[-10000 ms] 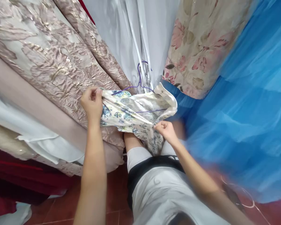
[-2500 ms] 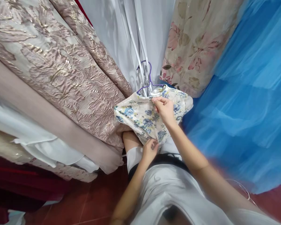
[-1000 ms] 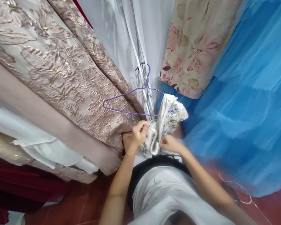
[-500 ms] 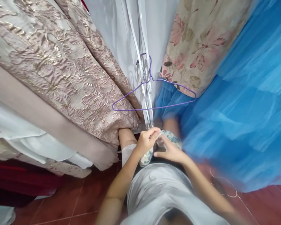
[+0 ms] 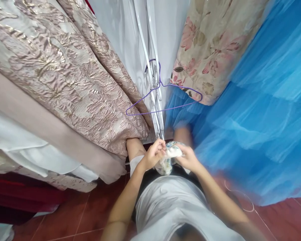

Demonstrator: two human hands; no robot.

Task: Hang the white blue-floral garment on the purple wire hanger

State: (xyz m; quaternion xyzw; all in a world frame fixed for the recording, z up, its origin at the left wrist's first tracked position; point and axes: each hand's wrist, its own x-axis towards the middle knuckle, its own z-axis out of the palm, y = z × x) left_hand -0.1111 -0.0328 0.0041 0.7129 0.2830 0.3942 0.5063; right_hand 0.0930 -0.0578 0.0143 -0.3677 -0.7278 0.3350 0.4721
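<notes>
A small white cloth garment with a blue-and-yellow floral print [image 5: 174,152] is bunched between my hands, low in front of my lap. My right hand [image 5: 189,158] is closed on its right side, the thumb under a folded white edge. Curled at the cloth's left edge, my left hand [image 5: 154,154] has its thumb and fingers pinched together on it. Part of the garment droops below, between my hands. Just beyond them a purple wire hanger [image 5: 163,111] hangs, with nothing on it, from glossy white straps or hangers [image 5: 152,67]. Neither hand touches it.
Pink-gold brocade fabric [image 5: 65,77] hangs at the left, with white and dark red garments below. To the right hang a floral beige cloth [image 5: 208,50] and blue tulle [image 5: 261,117]. A thin white loop [image 5: 248,204] lies on the red tiled floor [image 5: 72,214].
My right hand, open before with fingers spread, has closed on the cloth. A white folded edge now shows between my hands. The purple hanger has swung and turned slightly.
</notes>
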